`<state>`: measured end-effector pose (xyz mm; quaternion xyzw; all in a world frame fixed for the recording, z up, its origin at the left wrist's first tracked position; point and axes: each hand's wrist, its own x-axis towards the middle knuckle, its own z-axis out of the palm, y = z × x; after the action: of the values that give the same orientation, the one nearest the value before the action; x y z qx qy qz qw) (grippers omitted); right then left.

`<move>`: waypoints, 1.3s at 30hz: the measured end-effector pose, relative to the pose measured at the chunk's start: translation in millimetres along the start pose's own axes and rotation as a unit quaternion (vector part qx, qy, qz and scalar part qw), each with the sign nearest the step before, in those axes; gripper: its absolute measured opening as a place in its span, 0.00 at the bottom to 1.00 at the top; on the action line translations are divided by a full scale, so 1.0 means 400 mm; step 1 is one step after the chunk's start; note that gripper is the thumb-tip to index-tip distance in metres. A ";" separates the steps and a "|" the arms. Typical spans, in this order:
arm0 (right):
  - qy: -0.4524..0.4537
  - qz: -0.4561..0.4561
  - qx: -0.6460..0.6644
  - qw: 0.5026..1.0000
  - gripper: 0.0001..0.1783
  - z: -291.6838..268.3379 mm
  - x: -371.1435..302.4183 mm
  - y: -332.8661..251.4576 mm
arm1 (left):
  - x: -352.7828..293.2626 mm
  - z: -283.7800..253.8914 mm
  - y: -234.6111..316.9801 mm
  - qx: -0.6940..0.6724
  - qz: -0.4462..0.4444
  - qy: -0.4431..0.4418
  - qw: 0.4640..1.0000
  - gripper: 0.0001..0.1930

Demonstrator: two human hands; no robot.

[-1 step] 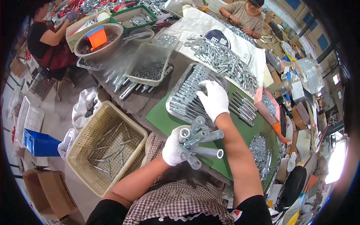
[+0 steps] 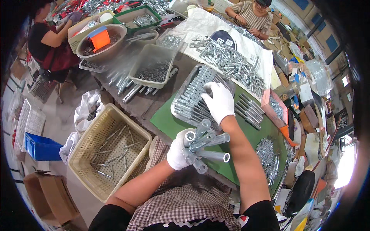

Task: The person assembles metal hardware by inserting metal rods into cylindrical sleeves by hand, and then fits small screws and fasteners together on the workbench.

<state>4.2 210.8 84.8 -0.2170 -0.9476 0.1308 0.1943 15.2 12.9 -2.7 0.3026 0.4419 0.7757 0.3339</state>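
My left hand (image 2: 178, 151), in a white glove, is closed round a bundle of several silvery metal tubes (image 2: 210, 155), which fan out with their hollow ends toward me and to the right. My gloved right hand (image 2: 219, 102) is over a clear plastic tray (image 2: 178, 115), its thumb and fingers bent and apart. In the tray, a row of tubes with holes (image 2: 194, 89) lies on the left side; thin dark rods (image 2: 201, 109) lie beneath my right hand. Whether its fingertips touch a rod is hard to make out.
Right of the tray, a row of rods (image 2: 249, 111) lies on the green mat (image 2: 163, 121), near small metal pieces (image 2: 265, 152) and a pink box (image 2: 274, 106). Tubes are heaped on a white sack (image 2: 192, 27). A beige basket (image 2: 83, 154) stands lower left. Two people work beyond.
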 end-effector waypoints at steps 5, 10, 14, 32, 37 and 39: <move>-0.042 0.024 0.032 0.998 0.13 0.003 0.021 -0.009 | -0.011 -0.018 -0.037 -0.233 -0.114 -0.001 0.966 0.17; -0.042 -0.009 0.051 0.998 0.14 -0.013 0.024 0.005 | 0.001 -0.009 -0.042 0.062 0.039 -0.026 0.997 0.17; 0.034 0.029 0.233 0.971 0.20 -0.114 -0.024 -0.031 | 0.004 0.039 0.019 -0.197 -0.029 0.023 0.980 0.37; 0.101 -0.052 0.446 0.888 0.32 -0.279 -0.265 -0.078 | 0.025 0.104 0.145 -0.330 -0.163 0.074 0.927 0.12; 0.133 -0.100 0.371 0.913 0.31 -0.238 -0.272 -0.075 | 0.000 0.052 0.015 -0.089 -0.037 0.126 0.987 0.11; 0.129 -0.124 0.350 0.919 0.31 -0.245 -0.269 -0.073 | -0.002 0.046 0.011 -0.049 -0.015 0.106 0.993 0.11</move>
<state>124.7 151.5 148.1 -0.0310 -0.8272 0.4003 0.3931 28.5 19.4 8.8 0.1956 0.4404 0.8190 0.3115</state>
